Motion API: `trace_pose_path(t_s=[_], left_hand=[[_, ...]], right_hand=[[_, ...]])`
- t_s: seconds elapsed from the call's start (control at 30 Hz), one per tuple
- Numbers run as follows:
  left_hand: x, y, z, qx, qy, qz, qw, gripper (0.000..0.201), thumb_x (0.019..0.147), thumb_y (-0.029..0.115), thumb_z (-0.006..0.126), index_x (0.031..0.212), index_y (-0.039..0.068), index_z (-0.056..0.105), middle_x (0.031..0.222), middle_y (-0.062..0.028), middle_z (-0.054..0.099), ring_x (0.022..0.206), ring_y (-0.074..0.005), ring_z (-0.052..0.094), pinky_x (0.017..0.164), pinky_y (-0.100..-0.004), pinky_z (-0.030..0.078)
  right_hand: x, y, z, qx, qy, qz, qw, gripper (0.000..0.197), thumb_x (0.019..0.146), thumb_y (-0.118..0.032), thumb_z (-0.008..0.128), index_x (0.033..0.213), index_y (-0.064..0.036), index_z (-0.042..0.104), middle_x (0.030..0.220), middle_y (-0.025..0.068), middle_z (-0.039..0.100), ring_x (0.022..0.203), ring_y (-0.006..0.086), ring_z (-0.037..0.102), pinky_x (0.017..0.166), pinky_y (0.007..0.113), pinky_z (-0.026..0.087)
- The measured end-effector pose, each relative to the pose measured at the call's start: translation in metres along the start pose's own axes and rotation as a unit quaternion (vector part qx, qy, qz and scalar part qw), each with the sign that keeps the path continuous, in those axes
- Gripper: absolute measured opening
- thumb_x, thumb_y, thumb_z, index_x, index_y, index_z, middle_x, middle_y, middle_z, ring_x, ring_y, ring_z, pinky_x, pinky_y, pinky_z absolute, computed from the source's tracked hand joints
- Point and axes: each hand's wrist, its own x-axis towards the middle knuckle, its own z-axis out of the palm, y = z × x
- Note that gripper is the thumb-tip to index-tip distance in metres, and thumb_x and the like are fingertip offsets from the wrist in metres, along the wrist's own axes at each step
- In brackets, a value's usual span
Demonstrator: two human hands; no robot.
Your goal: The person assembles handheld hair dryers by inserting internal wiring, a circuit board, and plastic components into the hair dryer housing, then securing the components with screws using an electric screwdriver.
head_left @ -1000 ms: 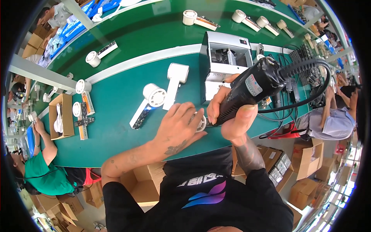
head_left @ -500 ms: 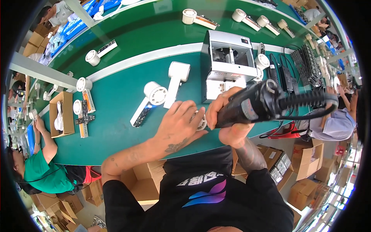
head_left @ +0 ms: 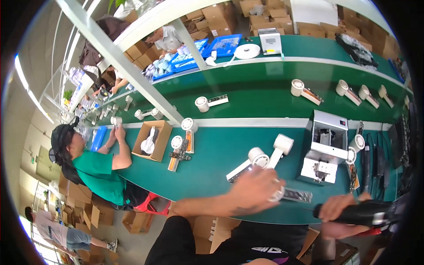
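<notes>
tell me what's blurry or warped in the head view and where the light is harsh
Head view: the left hand is smeared by motion blur over a white part on the green table; the right hand gripping the black power tool is softer too; the pale overhead beam and table edges bow from fisheye distortion; bright light blows out the far left rim.

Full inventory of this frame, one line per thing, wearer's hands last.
white machine: 1, white, near table right of centre
handheld units: 2, white, just beyond the left hand
cardboard tray: 1, brown, near table left
units on far belt: about 5, white, green belt behind
tape roll: 1, white, far table
blue trays: several, far table
co-worker: 1, green shirt, seated left
left hand: on a small white part, blurred
right hand: grips black power tool
</notes>
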Motion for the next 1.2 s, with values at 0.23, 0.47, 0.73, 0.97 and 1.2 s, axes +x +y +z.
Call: trace_pose_path(t_s=[0.23,0.47,0.73,0.97,1.2], left_hand=[[0.088,-0.167,-0.031,0.003,0.162,-0.193,0.968,0.047,0.081,0.020,0.083,0.120,0.005,0.063,0.110,-0.0151,0.064,0.096,-0.0377,0.066,0.081,-0.0433,0.054],[0.138,-0.277,0.040,0.155,-0.137,-0.311,0.928,0.062,0.078,0.040,0.082,0.126,0.007,0.061,0.132,-0.0153,0.055,0.118,-0.0379,0.060,0.100,-0.0476,0.050],[0.291,-0.221,0.108,0.051,0.048,0.147,0.987,0.053,0.095,0.035,0.068,0.145,0.020,0.056,0.155,-0.0120,0.049,0.143,-0.0357,0.043,0.118,-0.0551,0.033],[0.276,-0.264,0.126,0.197,0.022,0.120,0.973,0.043,0.096,0.025,0.066,0.139,0.028,0.061,0.103,-0.0010,0.061,0.103,-0.0217,0.059,0.095,-0.0448,0.046],[0.172,-0.143,0.003,0.019,0.149,0.074,0.986,0.044,0.086,0.013,0.074,0.130,0.017,0.068,0.096,-0.0049,0.066,0.093,-0.0242,0.062,0.077,-0.0373,0.048]], right_hand=[[-0.020,0.019,-0.045,-0.103,0.213,0.174,0.956,0.069,0.101,-0.072,0.037,0.131,-0.0103,0.040,0.059,0.0051,0.046,0.043,0.0175,0.046,0.042,0.035,0.043],[-0.050,0.031,-0.069,-0.091,0.288,0.206,0.931,0.060,0.106,-0.067,0.028,0.126,-0.0117,0.041,0.059,0.0034,0.041,0.041,0.0167,0.041,0.041,0.034,0.039],[-0.054,0.030,-0.077,-0.133,0.258,0.265,0.919,0.059,0.107,-0.063,0.032,0.124,-0.0085,0.042,0.056,0.0062,0.041,0.039,0.0180,0.043,0.039,0.035,0.040],[-0.065,0.035,-0.071,-0.111,0.194,0.261,0.939,0.039,0.109,-0.035,0.047,0.130,-0.0018,0.041,0.060,0.0102,0.051,0.045,0.0207,0.054,0.045,0.037,0.050],[-0.057,0.001,-0.093,-0.087,0.151,0.315,0.933,0.045,0.094,-0.010,0.072,0.129,0.0038,0.047,0.066,0.0097,0.058,0.051,0.0175,0.058,0.050,0.034,0.049]])
